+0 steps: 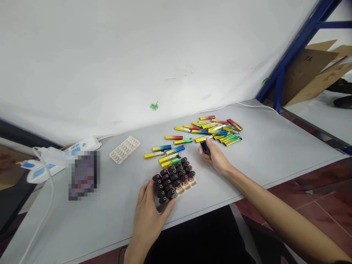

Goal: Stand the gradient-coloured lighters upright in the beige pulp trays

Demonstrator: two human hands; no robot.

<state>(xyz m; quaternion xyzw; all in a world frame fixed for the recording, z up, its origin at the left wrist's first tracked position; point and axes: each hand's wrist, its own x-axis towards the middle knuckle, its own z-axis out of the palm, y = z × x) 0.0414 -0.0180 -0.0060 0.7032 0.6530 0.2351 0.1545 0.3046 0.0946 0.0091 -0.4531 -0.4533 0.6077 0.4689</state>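
Note:
Black-topped lighters (173, 176) stand upright in rows in a pale tray (187, 188), whose near right slots show bare. My left hand (149, 211) grips the tray's left side and near edge, thumb and fingers spread around the standing lighters. To the right, my right hand (213, 155) closes on a dark lighter (205, 148), just below a yellow lighter (202, 139) lying on the table. Colourful metallic lighters (220, 132) lie in a loose pile beyond that hand, and several more (167, 154) lie scattered behind the tray.
An empty pale tray (124, 149) lies at the left on the grey table (115, 209). Power strips (64, 157) with a white cable and a pixelated object (84, 176) are farther left. A white wall stands behind; a blue frame (286, 55) and cardboard boxes (313, 73) are right.

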